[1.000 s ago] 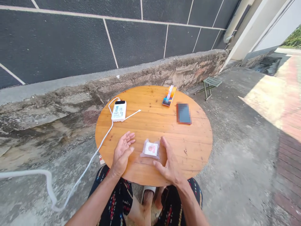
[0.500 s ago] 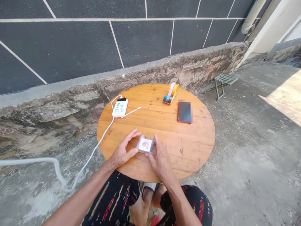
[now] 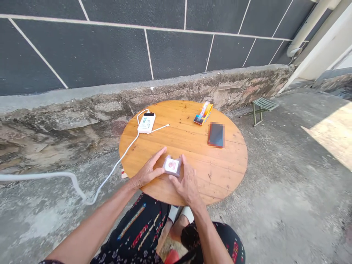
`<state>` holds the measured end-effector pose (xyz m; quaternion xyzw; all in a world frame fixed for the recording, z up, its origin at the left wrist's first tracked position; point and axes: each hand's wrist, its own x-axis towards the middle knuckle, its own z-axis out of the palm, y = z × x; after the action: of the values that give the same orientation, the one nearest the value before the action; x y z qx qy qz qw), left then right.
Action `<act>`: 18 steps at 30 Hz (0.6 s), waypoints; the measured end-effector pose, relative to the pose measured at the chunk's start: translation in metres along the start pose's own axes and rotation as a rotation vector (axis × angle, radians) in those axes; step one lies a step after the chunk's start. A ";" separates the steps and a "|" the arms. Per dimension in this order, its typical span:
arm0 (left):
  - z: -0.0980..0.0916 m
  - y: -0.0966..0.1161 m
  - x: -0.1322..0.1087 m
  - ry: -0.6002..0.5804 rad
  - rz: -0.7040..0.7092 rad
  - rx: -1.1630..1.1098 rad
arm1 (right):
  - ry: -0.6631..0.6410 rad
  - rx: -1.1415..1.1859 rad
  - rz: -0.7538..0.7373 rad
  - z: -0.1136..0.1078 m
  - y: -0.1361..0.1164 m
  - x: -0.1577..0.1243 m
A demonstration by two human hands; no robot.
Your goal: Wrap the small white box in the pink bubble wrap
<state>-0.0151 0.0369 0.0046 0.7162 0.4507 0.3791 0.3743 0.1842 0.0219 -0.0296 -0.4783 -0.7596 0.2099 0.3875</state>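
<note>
A small packet in clear plastic (image 3: 172, 165), with a white and red label, is held between both hands just above the near part of the round wooden table (image 3: 225, 172). My left hand (image 3: 148, 170) grips its left side, index finger stretched forward. My right hand (image 3: 186, 180) pinches its right side with thumb and fingers.
On the table lie a white power bank (image 3: 146, 122) with a white cable (image 3: 115, 168) trailing to the ground at left, an orange tape dispenser (image 3: 202, 113) and a dark phone (image 3: 216, 135). A concrete ledge and dark wall stand behind. A small green stool (image 3: 261, 106) is at right.
Both hands closed in on the packet from either side and took hold of it, lifting it slightly. The camera view shifted a little to the left.
</note>
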 end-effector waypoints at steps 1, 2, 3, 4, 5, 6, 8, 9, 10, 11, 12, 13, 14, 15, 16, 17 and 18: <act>0.000 0.000 0.000 -0.026 -0.006 -0.001 | -0.005 0.000 -0.001 0.000 0.000 0.000; -0.001 0.000 0.001 -0.051 -0.010 -0.001 | -0.006 -0.001 0.000 0.000 0.000 0.000; -0.001 -0.001 0.001 -0.068 -0.012 0.000 | -0.005 -0.005 0.003 0.000 -0.001 0.000; -0.002 -0.001 0.001 -0.075 -0.012 0.004 | 0.000 -0.009 0.007 0.000 -0.001 0.000; -0.002 -0.002 0.001 -0.074 -0.013 0.012 | 0.004 -0.014 0.012 0.001 -0.001 0.001; -0.002 -0.004 0.001 -0.066 -0.012 0.023 | 0.008 -0.019 0.017 0.001 -0.001 0.001; -0.002 -0.005 0.001 -0.041 -0.002 0.049 | 0.025 -0.024 0.026 0.002 -0.001 0.001; -0.001 -0.005 0.001 -0.029 0.007 0.057 | 0.033 -0.022 0.032 0.002 -0.001 0.001; -0.001 -0.005 0.001 -0.020 0.016 0.061 | 0.041 -0.019 0.041 0.002 -0.001 0.000; -0.001 -0.004 0.001 -0.014 0.023 0.059 | 0.044 -0.015 0.049 0.002 -0.001 0.000; -0.001 -0.003 0.001 -0.012 0.031 0.053 | 0.046 -0.010 0.056 0.001 -0.002 0.000; -0.002 -0.002 0.000 -0.012 0.036 0.044 | 0.041 -0.005 0.060 0.001 -0.003 -0.001; -0.003 0.000 0.000 -0.013 0.038 0.030 | 0.034 0.000 0.061 0.000 -0.003 -0.002; -0.004 0.001 0.000 -0.015 0.037 0.008 | 0.028 0.009 0.060 -0.001 -0.004 -0.002; -0.005 0.002 -0.001 -0.018 0.034 -0.021 | 0.026 0.021 0.061 -0.001 -0.005 -0.003; -0.007 0.002 -0.001 -0.017 0.033 -0.055 | 0.029 0.038 0.064 -0.002 -0.006 -0.004; -0.008 0.003 -0.002 -0.018 0.035 -0.084 | 0.038 0.058 0.071 -0.003 -0.007 -0.005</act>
<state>-0.0217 0.0361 0.0101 0.7111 0.4184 0.3975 0.4015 0.1834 0.0144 -0.0251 -0.4975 -0.7282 0.2365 0.4078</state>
